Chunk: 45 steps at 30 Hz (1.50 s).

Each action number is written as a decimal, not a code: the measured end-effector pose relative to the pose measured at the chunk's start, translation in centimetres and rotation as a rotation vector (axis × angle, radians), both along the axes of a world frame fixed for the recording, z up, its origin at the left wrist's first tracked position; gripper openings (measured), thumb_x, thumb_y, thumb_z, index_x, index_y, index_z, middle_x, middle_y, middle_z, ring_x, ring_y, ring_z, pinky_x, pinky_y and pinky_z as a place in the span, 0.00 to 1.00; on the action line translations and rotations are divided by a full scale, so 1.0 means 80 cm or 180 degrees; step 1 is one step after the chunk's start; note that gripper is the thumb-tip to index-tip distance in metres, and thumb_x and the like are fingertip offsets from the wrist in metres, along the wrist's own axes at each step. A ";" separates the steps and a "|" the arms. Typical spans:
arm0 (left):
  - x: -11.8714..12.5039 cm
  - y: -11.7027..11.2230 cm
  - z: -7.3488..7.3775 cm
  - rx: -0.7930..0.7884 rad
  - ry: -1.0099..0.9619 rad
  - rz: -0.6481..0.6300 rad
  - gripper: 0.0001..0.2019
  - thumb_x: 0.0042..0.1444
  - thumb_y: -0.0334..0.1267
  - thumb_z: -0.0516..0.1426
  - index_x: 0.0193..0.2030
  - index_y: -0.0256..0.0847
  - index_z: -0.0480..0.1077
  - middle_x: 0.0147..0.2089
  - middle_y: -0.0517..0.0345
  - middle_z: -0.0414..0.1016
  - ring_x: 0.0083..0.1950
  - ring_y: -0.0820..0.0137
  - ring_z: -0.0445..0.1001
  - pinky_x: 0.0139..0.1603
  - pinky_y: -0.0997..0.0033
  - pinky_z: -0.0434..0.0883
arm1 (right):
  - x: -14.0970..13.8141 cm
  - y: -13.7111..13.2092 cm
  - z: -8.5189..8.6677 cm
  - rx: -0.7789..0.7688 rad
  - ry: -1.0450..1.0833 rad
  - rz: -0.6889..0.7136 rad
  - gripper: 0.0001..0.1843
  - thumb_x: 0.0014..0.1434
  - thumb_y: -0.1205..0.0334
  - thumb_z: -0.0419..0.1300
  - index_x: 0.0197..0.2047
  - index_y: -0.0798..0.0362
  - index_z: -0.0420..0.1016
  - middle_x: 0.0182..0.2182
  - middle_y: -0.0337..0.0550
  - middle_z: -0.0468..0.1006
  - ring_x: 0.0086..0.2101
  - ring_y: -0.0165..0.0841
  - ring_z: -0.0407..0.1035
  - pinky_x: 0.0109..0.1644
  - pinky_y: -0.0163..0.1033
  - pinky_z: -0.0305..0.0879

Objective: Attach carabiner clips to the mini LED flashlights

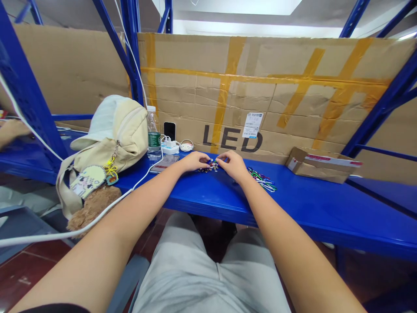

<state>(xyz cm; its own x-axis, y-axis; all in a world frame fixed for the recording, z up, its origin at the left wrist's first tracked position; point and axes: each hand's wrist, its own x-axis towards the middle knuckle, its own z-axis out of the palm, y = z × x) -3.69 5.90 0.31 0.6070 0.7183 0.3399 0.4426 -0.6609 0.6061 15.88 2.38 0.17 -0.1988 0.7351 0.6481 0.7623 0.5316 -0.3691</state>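
Note:
Both my hands rest on a blue metal shelf (293, 204) in front of me. My left hand (194, 161) and my right hand (232, 164) meet over a small heap of tiny coloured pieces (211, 165). The fingertips of both hands are pinched together on pieces of that heap; the pieces are too small to name. Just right of my right hand lies a bunch of coloured loops or clips (263, 179), green, white and pink.
A cream backpack (114, 141) with a white hat, charms and a brown plush toy sits at the left. Behind it stand a water bottle (153, 134), a phone (169, 130) and a white charger. An open cardboard box (321, 165) lies at the right. Taped cardboard marked LED walls the back. Another person's hand (11, 130) shows far left.

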 end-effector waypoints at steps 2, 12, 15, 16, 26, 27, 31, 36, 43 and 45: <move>0.001 -0.002 0.001 0.0003 0.0018 -0.0081 0.14 0.49 0.40 0.60 0.41 0.33 0.74 0.36 0.54 0.78 0.36 0.69 0.74 0.40 0.71 0.68 | 0.000 0.000 0.001 0.0048 0.0072 0.0224 0.08 0.55 0.62 0.61 0.36 0.55 0.79 0.34 0.44 0.76 0.31 0.31 0.68 0.39 0.36 0.64; 0.001 0.001 -0.001 0.0037 -0.0069 -0.0096 0.19 0.49 0.46 0.60 0.43 0.33 0.74 0.39 0.52 0.78 0.40 0.67 0.74 0.43 0.70 0.68 | 0.019 -0.009 0.014 0.0322 0.0028 0.0271 0.11 0.58 0.61 0.58 0.41 0.54 0.79 0.36 0.45 0.77 0.33 0.32 0.69 0.42 0.39 0.65; 0.001 0.003 -0.001 -0.0121 -0.0233 -0.0001 0.20 0.48 0.46 0.61 0.43 0.32 0.73 0.42 0.49 0.78 0.42 0.66 0.75 0.44 0.69 0.68 | 0.060 -0.016 0.022 0.0204 0.0081 -0.0349 0.12 0.58 0.60 0.56 0.40 0.54 0.79 0.36 0.46 0.79 0.34 0.34 0.70 0.42 0.39 0.65; 0.002 0.004 -0.001 -0.0152 -0.0218 0.0015 0.20 0.48 0.46 0.61 0.43 0.32 0.73 0.41 0.49 0.78 0.42 0.65 0.75 0.44 0.68 0.68 | 0.077 -0.018 0.022 0.0055 -0.0048 -0.0524 0.12 0.57 0.60 0.57 0.39 0.54 0.79 0.36 0.46 0.79 0.36 0.35 0.71 0.42 0.39 0.65; 0.003 -0.005 0.002 -0.0118 0.0103 0.0055 0.18 0.49 0.45 0.61 0.42 0.33 0.74 0.37 0.52 0.78 0.38 0.66 0.75 0.40 0.70 0.68 | 0.149 -0.018 0.013 -0.1056 -0.1254 -0.0876 0.10 0.54 0.65 0.58 0.38 0.53 0.80 0.39 0.43 0.81 0.39 0.35 0.73 0.41 0.35 0.64; 0.003 -0.007 0.003 -0.0124 0.0132 0.0055 0.17 0.49 0.45 0.61 0.42 0.34 0.74 0.37 0.52 0.78 0.38 0.67 0.75 0.39 0.71 0.68 | 0.145 -0.014 0.014 -0.1078 -0.1349 -0.0895 0.11 0.54 0.65 0.58 0.39 0.53 0.80 0.40 0.44 0.81 0.40 0.36 0.73 0.41 0.35 0.64; 0.005 -0.010 0.004 -0.0191 0.0185 0.0071 0.18 0.49 0.44 0.61 0.43 0.34 0.74 0.36 0.52 0.78 0.36 0.68 0.75 0.38 0.71 0.68 | 0.126 0.005 0.017 -0.1385 -0.1652 -0.0978 0.11 0.55 0.59 0.59 0.39 0.51 0.80 0.41 0.44 0.81 0.42 0.37 0.73 0.42 0.35 0.64; 0.005 -0.010 0.004 -0.0128 0.0242 0.0071 0.18 0.49 0.45 0.61 0.43 0.34 0.74 0.37 0.52 0.78 0.37 0.68 0.75 0.39 0.71 0.68 | 0.111 0.023 0.016 -0.1562 -0.1758 -0.1001 0.09 0.52 0.61 0.61 0.36 0.50 0.82 0.39 0.45 0.82 0.41 0.39 0.73 0.42 0.36 0.65; 0.005 -0.009 0.004 -0.0051 0.0317 0.0093 0.18 0.49 0.45 0.61 0.42 0.34 0.74 0.37 0.53 0.78 0.38 0.67 0.75 0.40 0.70 0.68 | 0.108 0.031 0.009 -0.1514 -0.1582 -0.0920 0.11 0.51 0.60 0.62 0.38 0.51 0.81 0.40 0.44 0.82 0.40 0.37 0.74 0.41 0.35 0.65; 0.005 -0.009 0.004 -0.0015 0.0326 0.0100 0.17 0.49 0.45 0.61 0.41 0.35 0.74 0.36 0.54 0.78 0.37 0.68 0.75 0.40 0.70 0.68 | 0.107 0.032 0.006 -0.1484 -0.1510 -0.0875 0.10 0.51 0.59 0.62 0.36 0.51 0.81 0.39 0.43 0.82 0.39 0.36 0.74 0.41 0.35 0.65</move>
<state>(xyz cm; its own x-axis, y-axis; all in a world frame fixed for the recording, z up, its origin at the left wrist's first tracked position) -3.27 5.18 0.61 0.6155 0.7390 0.2740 0.5229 -0.6430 0.5596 24.46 4.93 0.67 -0.1490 0.9782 0.1444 0.9805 0.1651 -0.1067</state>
